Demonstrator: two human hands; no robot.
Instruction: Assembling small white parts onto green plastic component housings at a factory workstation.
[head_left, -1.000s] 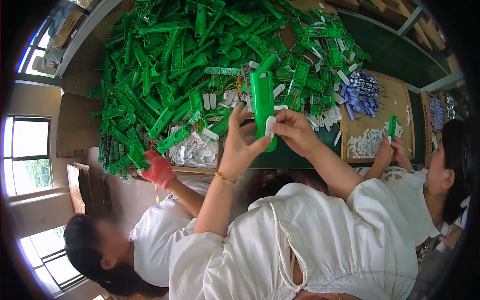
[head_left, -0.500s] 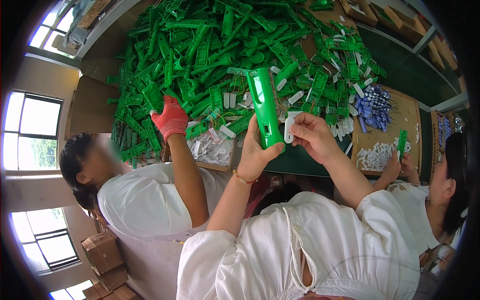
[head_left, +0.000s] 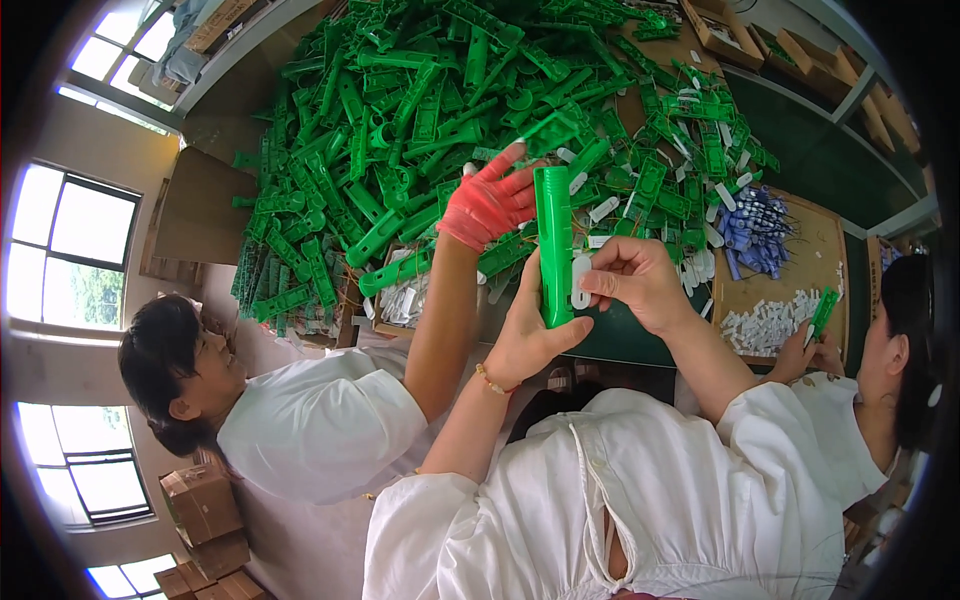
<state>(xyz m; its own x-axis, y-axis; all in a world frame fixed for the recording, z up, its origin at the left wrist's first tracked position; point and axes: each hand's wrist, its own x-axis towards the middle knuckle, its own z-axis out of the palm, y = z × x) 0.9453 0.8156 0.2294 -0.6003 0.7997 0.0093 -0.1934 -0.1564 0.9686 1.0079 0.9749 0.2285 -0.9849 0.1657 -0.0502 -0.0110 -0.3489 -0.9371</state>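
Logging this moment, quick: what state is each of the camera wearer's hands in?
Left hand: closed around the lower part of a green casing.
Right hand: closed, pinching a small white piece.

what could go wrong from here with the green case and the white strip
The white strip is pinched by its edge in the right hand, so it might slip and drop.

A co-worker's red-gloved hand is outstretched close to the green case in this view, so it could knock it; the real gap is hard to judge.

The left hand grips the case only near its lower end, so a bump might tip it.
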